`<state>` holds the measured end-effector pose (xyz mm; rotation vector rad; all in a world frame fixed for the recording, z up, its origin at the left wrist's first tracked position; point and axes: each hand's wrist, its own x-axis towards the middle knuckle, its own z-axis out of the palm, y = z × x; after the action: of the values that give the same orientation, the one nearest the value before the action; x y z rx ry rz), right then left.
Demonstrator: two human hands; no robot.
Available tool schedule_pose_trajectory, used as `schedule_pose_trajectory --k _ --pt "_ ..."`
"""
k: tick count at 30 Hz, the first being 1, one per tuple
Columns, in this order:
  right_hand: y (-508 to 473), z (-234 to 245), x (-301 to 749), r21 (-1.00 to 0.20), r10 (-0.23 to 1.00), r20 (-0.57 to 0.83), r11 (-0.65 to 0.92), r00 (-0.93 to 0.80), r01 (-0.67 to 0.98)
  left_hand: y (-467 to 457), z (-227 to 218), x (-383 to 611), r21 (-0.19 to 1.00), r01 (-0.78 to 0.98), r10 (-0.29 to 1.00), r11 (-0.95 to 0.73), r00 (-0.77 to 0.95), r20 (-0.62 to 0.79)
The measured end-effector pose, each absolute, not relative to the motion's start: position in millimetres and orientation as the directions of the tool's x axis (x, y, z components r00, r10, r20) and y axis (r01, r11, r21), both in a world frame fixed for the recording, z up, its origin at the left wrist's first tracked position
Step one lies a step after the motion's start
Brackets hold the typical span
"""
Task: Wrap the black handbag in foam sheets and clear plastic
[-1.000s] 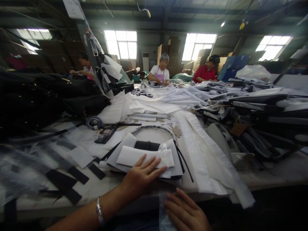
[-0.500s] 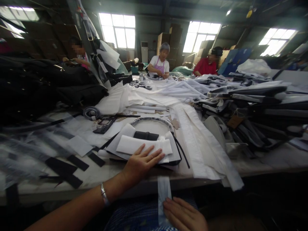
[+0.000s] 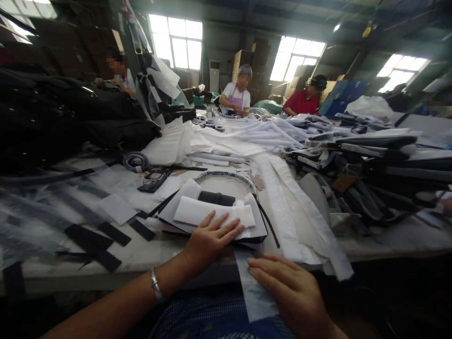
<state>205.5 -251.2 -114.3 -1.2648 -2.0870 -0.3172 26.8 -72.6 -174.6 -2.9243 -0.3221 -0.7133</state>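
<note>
My left hand (image 3: 212, 240) lies with fingers spread on a folded white foam sheet (image 3: 201, 212). Under that sheet is a flat grey and black bag (image 3: 259, 223) with a wrapped, curved handle (image 3: 226, 175) arching behind it. A dark padded piece (image 3: 216, 198) shows above the foam. Below the table edge, my right hand (image 3: 287, 282) has its fingers pressed together against a translucent plastic strip (image 3: 251, 287). The strip slants down over my lap, its upper end close to the bag's front edge. My right thumb is hidden.
Plastic-sleeved dark straps (image 3: 111, 234) spread over the left of the table. Black bags (image 3: 70, 117) are piled behind them. Long white foam strips (image 3: 282, 207) run along the right, beside stacked bags (image 3: 381, 160). Several people, one in a purple apron (image 3: 236, 99), work across the table.
My right hand has moved up and right, and the translucent strip has swung from hanging nearly straight to a slant. My left hand stays on the foam sheet.
</note>
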Motion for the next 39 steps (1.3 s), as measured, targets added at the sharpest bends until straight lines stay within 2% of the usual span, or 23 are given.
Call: schedule_pose_trajectory --k 4,9,13,16,19,25,30,33,37,39 --pt "-214 -93 216 -0.185 0.738 0.622 0.465 -0.263 0.866 -75 -175 28 -0.045 0.245 0.191 -0.969 0.846 0.498" --pt "-171 -92 229 -0.370 0.860 0.506 0.286 -0.067 0.884 -81 -177 30 0.000 0.255 0.201 -0.967 0.761 0.616" --pt "-149 -106 236 -0.563 0.958 0.280 0.106 0.069 0.819 -81 -176 32 0.022 0.226 0.167 -0.974 0.644 0.747" --pt "-138 -116 239 -0.634 0.979 0.124 -0.048 0.162 0.772 -78 -176 34 0.036 0.185 0.140 -0.982 0.588 0.797" --pt "-131 -122 241 -0.650 0.970 0.058 -0.144 0.238 0.746 -76 -176 36 0.065 0.163 0.146 -0.984 0.555 0.819" --pt "-124 -128 247 -0.637 0.961 -0.037 -0.234 0.274 0.735 -75 -178 40 0.091 0.166 0.171 -0.982 0.569 0.804" --pt "-117 -132 251 -0.620 0.946 -0.113 -0.307 0.304 0.722 -72 -171 45 0.001 0.221 0.139 -0.975 0.610 0.780" --pt "-112 -133 252 -0.586 0.944 -0.107 -0.314 0.312 0.747 -69 -169 48 -0.042 0.243 0.128 -0.969 0.639 0.759" --pt "-102 -133 256 -0.541 0.941 -0.076 -0.317 0.330 0.779 -68 -173 51 -0.028 0.270 0.157 -0.962 0.636 0.755" --pt "-97 -133 258 -0.537 0.939 -0.061 -0.317 0.338 0.782 -67 -176 49 -0.056 0.252 0.130 -0.966 0.661 0.739"
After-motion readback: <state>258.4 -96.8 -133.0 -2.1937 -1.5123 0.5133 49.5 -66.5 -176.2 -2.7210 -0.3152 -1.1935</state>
